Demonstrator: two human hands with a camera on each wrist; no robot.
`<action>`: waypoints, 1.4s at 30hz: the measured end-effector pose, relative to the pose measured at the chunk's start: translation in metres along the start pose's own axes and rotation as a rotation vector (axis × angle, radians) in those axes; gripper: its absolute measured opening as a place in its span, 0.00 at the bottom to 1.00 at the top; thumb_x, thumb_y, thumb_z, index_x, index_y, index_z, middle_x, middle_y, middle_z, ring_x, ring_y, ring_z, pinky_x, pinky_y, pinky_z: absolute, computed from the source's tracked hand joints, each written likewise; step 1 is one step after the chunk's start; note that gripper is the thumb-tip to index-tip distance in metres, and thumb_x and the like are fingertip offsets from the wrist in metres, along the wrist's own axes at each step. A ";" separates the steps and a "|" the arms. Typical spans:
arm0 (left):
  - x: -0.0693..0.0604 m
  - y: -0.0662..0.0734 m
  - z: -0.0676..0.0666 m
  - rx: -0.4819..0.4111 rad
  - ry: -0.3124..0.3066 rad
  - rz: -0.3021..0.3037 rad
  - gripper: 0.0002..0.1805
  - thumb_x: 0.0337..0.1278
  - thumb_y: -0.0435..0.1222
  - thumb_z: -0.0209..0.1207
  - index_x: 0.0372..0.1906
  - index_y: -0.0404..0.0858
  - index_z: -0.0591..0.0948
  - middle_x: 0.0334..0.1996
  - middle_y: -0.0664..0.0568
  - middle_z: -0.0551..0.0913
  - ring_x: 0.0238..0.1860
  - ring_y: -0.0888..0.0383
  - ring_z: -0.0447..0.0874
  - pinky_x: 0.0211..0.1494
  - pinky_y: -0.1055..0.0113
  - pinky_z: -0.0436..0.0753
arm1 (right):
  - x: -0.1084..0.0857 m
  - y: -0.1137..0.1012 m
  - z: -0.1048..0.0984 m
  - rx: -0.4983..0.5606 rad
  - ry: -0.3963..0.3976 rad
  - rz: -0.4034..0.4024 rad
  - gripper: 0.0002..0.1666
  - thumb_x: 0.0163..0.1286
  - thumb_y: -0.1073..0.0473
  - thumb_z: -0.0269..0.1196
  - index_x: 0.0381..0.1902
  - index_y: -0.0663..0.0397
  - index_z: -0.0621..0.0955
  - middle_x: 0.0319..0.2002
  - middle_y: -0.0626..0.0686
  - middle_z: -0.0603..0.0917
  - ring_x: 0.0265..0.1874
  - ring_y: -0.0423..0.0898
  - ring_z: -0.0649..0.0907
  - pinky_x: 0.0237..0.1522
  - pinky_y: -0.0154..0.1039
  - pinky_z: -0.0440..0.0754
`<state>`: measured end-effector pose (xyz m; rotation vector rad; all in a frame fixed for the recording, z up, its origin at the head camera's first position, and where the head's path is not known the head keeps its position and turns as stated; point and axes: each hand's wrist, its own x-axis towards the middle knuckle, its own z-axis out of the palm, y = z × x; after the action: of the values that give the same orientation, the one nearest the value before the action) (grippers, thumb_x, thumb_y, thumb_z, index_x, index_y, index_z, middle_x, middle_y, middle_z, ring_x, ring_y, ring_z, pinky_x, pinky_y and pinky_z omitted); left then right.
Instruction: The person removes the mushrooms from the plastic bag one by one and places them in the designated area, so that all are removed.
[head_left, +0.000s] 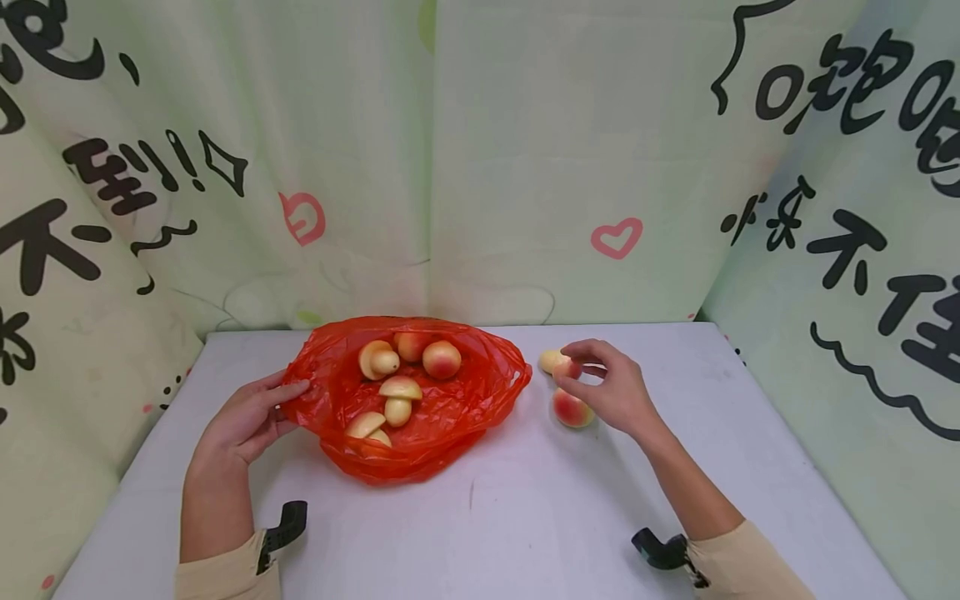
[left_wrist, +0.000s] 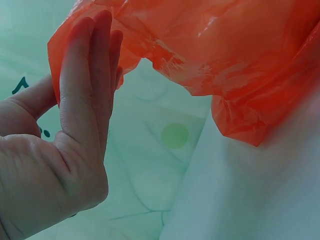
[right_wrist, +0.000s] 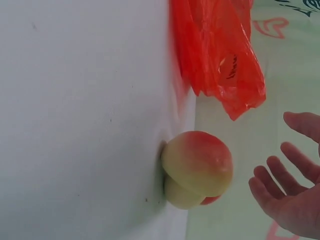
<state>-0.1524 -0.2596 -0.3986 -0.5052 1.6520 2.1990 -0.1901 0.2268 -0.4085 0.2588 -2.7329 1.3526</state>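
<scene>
A red plastic bag point(head_left: 480, 408) lies with its mouth spread wide on the table. Inside are two peaches point(head_left: 442, 360) and several mushrooms point(head_left: 397, 411), pale with tan caps, perhaps models. My left hand point(head_left: 243, 417) pinches the bag's left rim between thumb and straight fingers; the red film point(left_wrist: 215, 45) hangs from it in the left wrist view. To the bag's right, a blushed peach point(head_left: 572, 409) rests beside a pale mushroom point(head_left: 551, 360), partly hidden by my right hand point(head_left: 611, 387). In the right wrist view, that hand's spread fingers stand apart from the peach point(right_wrist: 200, 162).
The white table point(head_left: 480, 542) ends at pale green curtains point(head_left: 525, 167) behind and at both sides, printed with black lettering and pink hearts. A black wrist mount point(head_left: 285, 525) sticks out from the left sleeve, another black mount point(head_left: 660, 550) from the right.
</scene>
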 end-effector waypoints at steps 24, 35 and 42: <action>0.000 0.000 -0.001 -0.011 -0.013 0.006 0.45 0.68 0.43 0.67 0.83 0.46 0.57 0.46 0.64 0.87 0.47 0.62 0.90 0.56 0.64 0.88 | 0.008 -0.040 0.029 0.213 -0.041 -0.073 0.23 0.65 0.61 0.75 0.58 0.52 0.83 0.56 0.56 0.85 0.57 0.56 0.84 0.62 0.54 0.84; 0.000 0.001 -0.001 -0.009 -0.009 -0.001 0.44 0.69 0.43 0.67 0.83 0.46 0.57 0.45 0.64 0.87 0.47 0.62 0.90 0.55 0.65 0.89 | 0.011 -0.056 0.054 0.206 -0.101 -0.134 0.24 0.65 0.61 0.74 0.59 0.51 0.82 0.56 0.58 0.84 0.56 0.61 0.84 0.57 0.57 0.87; 0.000 0.000 -0.001 0.005 -0.013 0.003 0.46 0.69 0.43 0.67 0.83 0.44 0.56 0.45 0.64 0.87 0.47 0.62 0.90 0.56 0.64 0.88 | 0.012 -0.062 0.064 0.216 -0.131 -0.131 0.23 0.66 0.62 0.74 0.58 0.52 0.82 0.54 0.52 0.85 0.54 0.54 0.86 0.58 0.61 0.86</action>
<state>-0.1524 -0.2603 -0.3992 -0.4863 1.6523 2.1949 -0.1904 0.1372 -0.3971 0.5498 -2.6134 1.6483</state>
